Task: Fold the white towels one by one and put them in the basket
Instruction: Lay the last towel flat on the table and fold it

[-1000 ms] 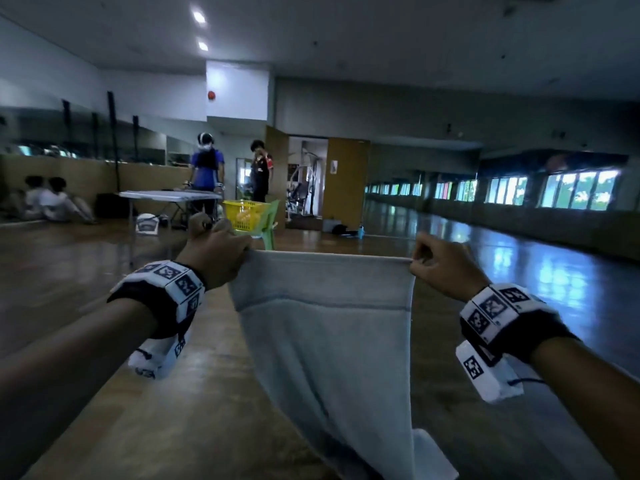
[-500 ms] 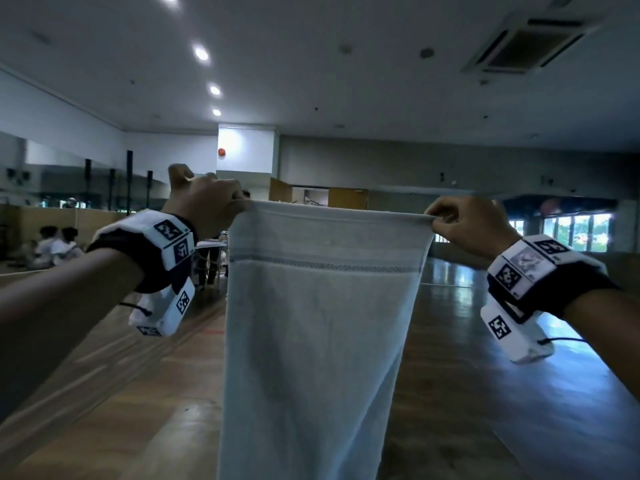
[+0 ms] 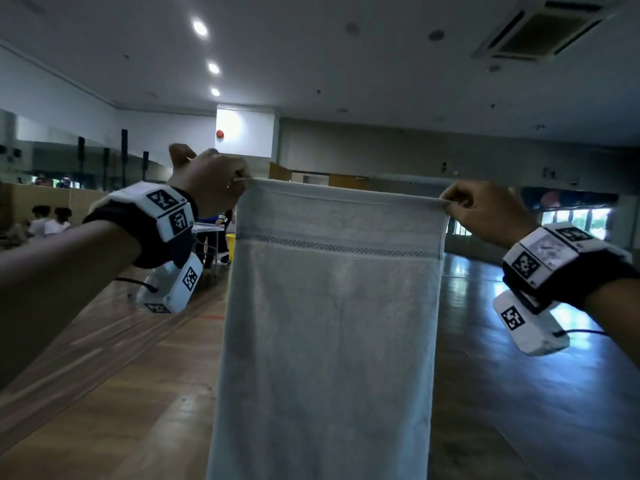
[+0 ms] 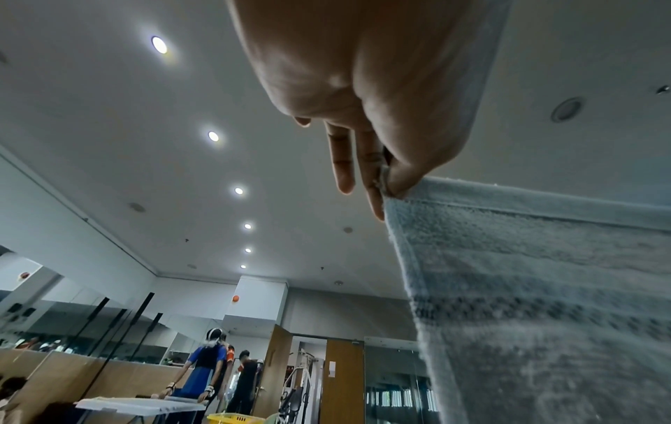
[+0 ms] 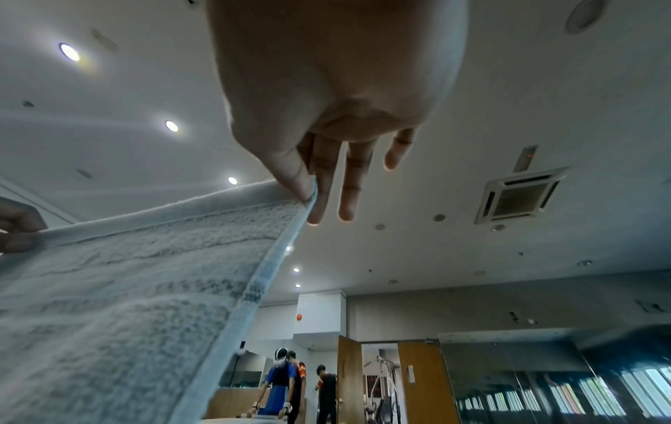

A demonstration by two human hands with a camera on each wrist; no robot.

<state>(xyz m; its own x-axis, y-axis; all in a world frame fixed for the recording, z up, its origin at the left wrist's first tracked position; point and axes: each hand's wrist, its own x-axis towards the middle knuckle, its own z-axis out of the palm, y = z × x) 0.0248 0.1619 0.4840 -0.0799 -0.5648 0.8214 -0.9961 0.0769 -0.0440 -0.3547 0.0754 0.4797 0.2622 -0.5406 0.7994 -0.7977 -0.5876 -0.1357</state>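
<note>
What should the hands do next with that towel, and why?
Probably bring the two top corners together to fold it in half. The left hand and right hand each pinch a top corner of the white towel, which hangs flat, stretched and unfolded between them.

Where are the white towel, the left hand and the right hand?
white towel (image 3: 329,323), head view, middle of the hanging cloth.
left hand (image 3: 211,181), head view, back of the hand.
right hand (image 3: 485,213), head view, back of the hand.

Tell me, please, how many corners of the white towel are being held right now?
2. The left hand pinches the top-left corner of the white towel; the right hand pinches the top-right corner. The bottom corners hang below the frame, unseen.
</note>
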